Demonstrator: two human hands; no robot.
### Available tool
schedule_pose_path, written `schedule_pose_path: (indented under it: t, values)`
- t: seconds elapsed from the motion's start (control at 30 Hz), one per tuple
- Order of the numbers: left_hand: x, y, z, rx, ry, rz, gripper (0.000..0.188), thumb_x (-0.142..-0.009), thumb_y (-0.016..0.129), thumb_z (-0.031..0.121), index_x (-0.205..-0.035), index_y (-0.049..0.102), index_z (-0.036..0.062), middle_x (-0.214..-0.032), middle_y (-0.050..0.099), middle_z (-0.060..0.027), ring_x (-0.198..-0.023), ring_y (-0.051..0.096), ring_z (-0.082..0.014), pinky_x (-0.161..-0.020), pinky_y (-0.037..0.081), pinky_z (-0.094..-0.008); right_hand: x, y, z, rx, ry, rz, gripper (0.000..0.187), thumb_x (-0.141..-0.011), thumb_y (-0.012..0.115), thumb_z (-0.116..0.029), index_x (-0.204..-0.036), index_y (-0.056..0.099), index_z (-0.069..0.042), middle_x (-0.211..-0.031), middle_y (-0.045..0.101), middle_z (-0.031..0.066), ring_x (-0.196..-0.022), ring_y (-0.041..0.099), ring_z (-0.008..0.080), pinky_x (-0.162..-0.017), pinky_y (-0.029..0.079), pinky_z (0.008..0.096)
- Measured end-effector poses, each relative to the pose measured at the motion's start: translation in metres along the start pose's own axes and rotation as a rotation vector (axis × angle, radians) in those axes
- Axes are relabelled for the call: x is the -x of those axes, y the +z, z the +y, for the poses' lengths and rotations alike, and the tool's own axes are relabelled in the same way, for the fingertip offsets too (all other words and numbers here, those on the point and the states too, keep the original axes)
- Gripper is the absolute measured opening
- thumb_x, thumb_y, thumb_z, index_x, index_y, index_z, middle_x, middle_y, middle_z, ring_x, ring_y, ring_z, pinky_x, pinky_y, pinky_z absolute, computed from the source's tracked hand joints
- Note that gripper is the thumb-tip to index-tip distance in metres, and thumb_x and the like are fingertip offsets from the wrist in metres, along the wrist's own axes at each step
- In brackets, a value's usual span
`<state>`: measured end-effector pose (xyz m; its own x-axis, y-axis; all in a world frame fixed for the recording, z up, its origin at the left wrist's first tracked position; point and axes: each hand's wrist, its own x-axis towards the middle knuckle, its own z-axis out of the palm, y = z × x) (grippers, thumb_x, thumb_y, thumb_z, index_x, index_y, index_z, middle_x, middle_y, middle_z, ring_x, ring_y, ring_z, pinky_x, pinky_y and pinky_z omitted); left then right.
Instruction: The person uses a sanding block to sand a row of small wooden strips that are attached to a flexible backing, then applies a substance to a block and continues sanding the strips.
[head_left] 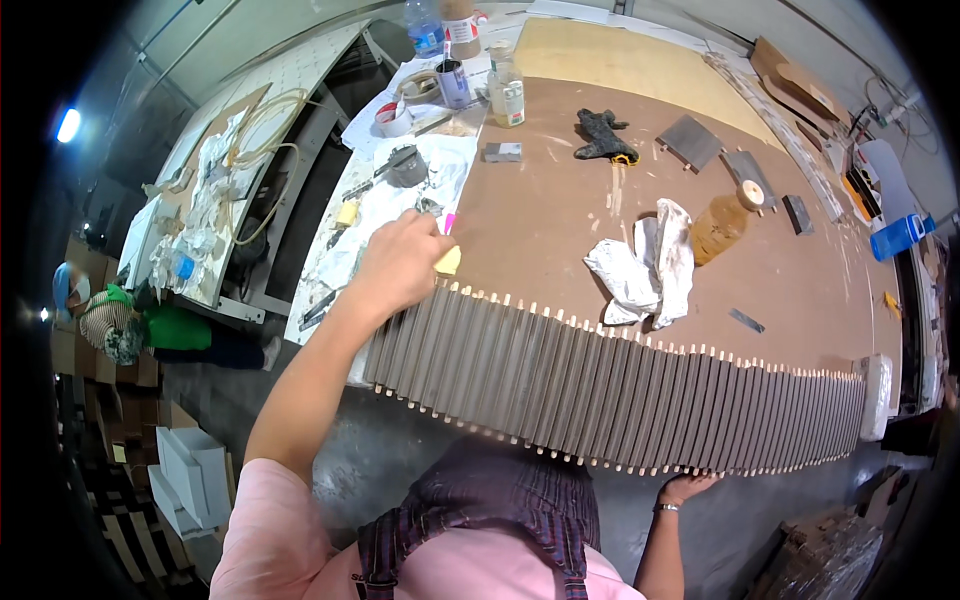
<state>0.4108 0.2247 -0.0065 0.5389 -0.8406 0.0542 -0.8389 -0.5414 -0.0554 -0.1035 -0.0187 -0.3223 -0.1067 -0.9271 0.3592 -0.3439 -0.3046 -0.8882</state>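
A long row of dark grey-brown slats point(540, 380) lies side by side along the table's near edge, pale peg-like tips sticking out at both ends. Over its left end, my left hand point(405, 258) is closed, with a yellow sponge-like piece point(448, 262) showing beneath its fingers. Something pink point(450, 224) sticks up beside the knuckles. Below the row, right of centre, my right hand point(690, 487) touches the near ends of the slats from underneath; most of its fingers are hidden.
Left of the row, stained paper carries a grey cup point(407, 166) and a yellow block point(347, 214). Beyond the slats lie a white cloth point(650, 270), an amber bottle point(722, 225), a dark glove point(602, 135) and grey blocks point(690, 142). Another person point(170, 328) is at far left.
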Motion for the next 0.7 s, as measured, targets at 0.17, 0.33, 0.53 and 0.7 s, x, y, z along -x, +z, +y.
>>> schedule_pose_path:
  t: [0.17, 0.33, 0.53, 0.7]
  values:
    - [0.000, -0.005, 0.011, 0.156, 0.108, -0.126, 0.038, -0.075, 0.067, -0.001, -0.110, 0.075, 0.0098, -0.100, 0.066, -0.0047, -0.104, 0.060, -0.0262, -0.090, 0.052, -0.0388, 0.004, -0.006, 0.014, 0.004, 0.060, -0.018, 0.081, -0.103, 0.044, -0.061, -0.144, 0.040, 0.009, -0.143, 0.049, 0.0200, -0.127, 0.049, 0.0311, -0.111, 0.035, 0.0424]
    - [-0.002, -0.014, 0.007, 0.113, 0.024, -0.043, 0.036, -0.076, 0.070, 0.000, -0.111, 0.075, 0.0097, -0.104, 0.066, -0.0041, -0.104, 0.061, -0.0263, -0.091, 0.051, -0.0393, 0.006, -0.013, 0.028, 0.136, -0.001, -0.021, 0.080, -0.104, 0.040, -0.059, -0.145, 0.038, 0.010, -0.147, 0.045, 0.0230, -0.133, 0.044, 0.0347, -0.115, 0.030, 0.0466]
    - [-0.002, -0.012, 0.007, 0.160, 0.026, -0.095, 0.040, -0.073, 0.075, 0.000, -0.112, 0.074, 0.0098, -0.103, 0.066, -0.0053, -0.106, 0.061, -0.0261, -0.091, 0.052, -0.0380, 0.016, -0.004, -0.013, 0.172, 0.011, -0.055, 0.074, -0.106, 0.038, -0.053, -0.148, 0.033, 0.008, -0.153, 0.036, 0.0262, -0.141, 0.036, 0.0405, -0.119, 0.025, 0.0520]
    - [-0.004, -0.022, 0.036, 0.403, 0.179, -0.124, 0.038, -0.075, 0.076, 0.000, -0.112, 0.073, 0.0072, -0.106, 0.068, -0.0059, -0.104, 0.063, -0.0277, -0.091, 0.052, -0.0393, 0.023, -0.014, -0.013, 0.220, 0.107, -0.120, 0.070, -0.106, 0.042, -0.042, -0.153, 0.025, 0.006, -0.157, 0.026, 0.0303, -0.147, 0.026, 0.0448, -0.123, 0.018, 0.0544]
